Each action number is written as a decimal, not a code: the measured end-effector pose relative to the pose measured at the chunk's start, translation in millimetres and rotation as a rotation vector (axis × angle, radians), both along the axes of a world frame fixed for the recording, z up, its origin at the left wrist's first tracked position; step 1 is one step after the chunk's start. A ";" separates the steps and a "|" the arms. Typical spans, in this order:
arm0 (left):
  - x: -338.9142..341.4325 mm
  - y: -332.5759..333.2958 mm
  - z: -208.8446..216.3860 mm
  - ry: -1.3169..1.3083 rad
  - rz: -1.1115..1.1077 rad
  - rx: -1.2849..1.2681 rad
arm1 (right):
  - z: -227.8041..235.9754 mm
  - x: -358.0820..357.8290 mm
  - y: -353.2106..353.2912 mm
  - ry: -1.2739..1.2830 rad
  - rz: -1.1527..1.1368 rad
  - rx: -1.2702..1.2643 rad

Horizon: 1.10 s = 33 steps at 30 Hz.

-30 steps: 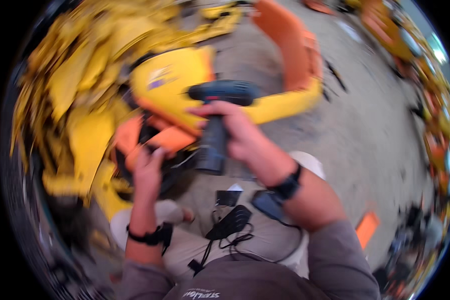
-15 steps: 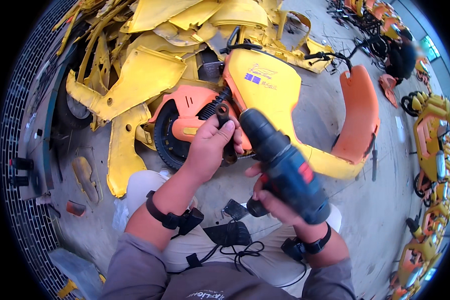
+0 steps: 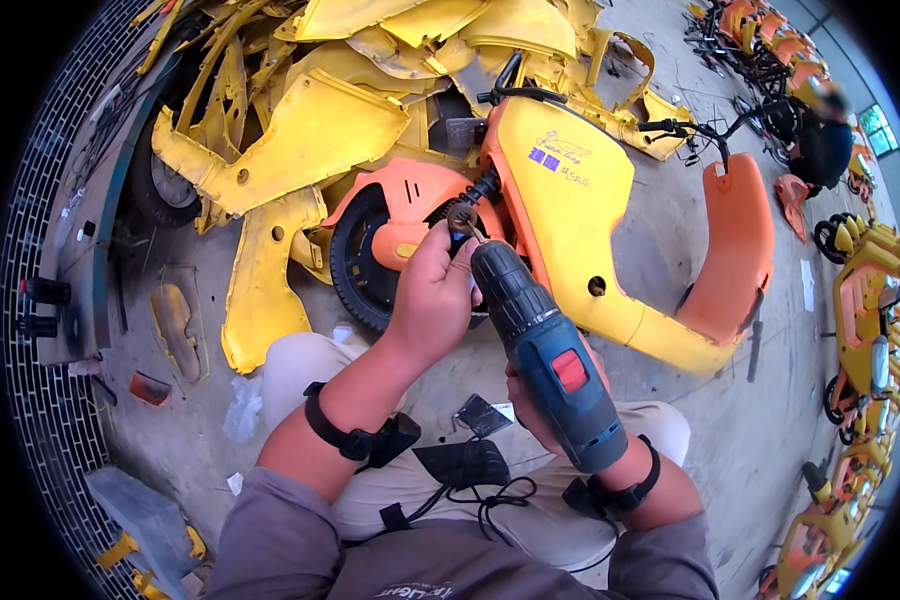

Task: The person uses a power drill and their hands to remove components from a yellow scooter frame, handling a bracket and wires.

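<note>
My right hand (image 3: pixel 535 405) is closed round the grip of a dark blue cordless drill (image 3: pixel 545 350) with a red patch on its housing. The drill points away from me, its thin bit near my left fingertips. My left hand (image 3: pixel 430 295) pinches a dark, rusty metal piece with a ring-shaped end (image 3: pixel 461 217); the hand covers the rest of it. I cannot tell whether the bit touches the ring. Just beyond lies a scooter with a yellow body panel (image 3: pixel 565 190), an orange rear fender (image 3: pixel 402 195) and a black rear wheel (image 3: pixel 355 265).
Yellow plastic panels (image 3: pixel 320 130) are heaped at the far left. An orange front shield (image 3: pixel 735 240) stands at the right of the scooter. Rows of scooters (image 3: pixel 875 310) line the right side, with another person (image 3: pixel 825 145) among them. A black cable (image 3: pixel 490 495) lies across my lap.
The drill has swung upright and leftward, its tip nearing the ring end in my left hand. The ring end has risen slightly. The scene has shifted a little right and down in view.
</note>
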<state>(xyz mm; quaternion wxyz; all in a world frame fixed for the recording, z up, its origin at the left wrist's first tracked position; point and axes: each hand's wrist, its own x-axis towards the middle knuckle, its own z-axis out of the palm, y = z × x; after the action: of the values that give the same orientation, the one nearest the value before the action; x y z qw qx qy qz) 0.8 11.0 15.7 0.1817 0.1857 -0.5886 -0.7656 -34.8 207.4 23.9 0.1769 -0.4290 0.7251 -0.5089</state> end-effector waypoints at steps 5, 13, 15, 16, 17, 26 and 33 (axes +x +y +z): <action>-0.3 3.7 3.6 0.022 0.011 -0.130 | -13.9 6.1 -1.8 -0.386 -0.157 -0.041; -3.3 8.8 6.8 -0.013 0.115 -0.434 | 2.6 5.4 -0.7 -0.086 -0.093 -0.037; -5.1 7.9 5.8 0.046 0.183 -0.581 | -6.4 2.7 5.3 -0.376 -0.097 -0.054; -5.7 7.9 6.2 0.045 0.177 -0.583 | -6.3 2.9 6.4 -0.520 -0.092 -0.063; -5.9 7.6 6.4 0.053 0.193 -0.620 | -4.6 3.1 5.9 -0.666 -0.095 -0.072; -5.9 10.8 3.5 0.081 0.190 -0.725 | 9.3 7.3 20.3 -0.539 -0.022 -0.045; -8.8 10.2 -6.1 0.111 0.201 -0.787 | 23.1 6.0 22.9 -0.372 0.011 -0.139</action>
<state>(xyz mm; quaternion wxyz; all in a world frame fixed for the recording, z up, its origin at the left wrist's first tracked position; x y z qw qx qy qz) -8.1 21.3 9.7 0.3443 0.1170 -0.8047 -0.4694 -28.9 230.3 47.1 0.2804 -0.3427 0.6408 -0.6271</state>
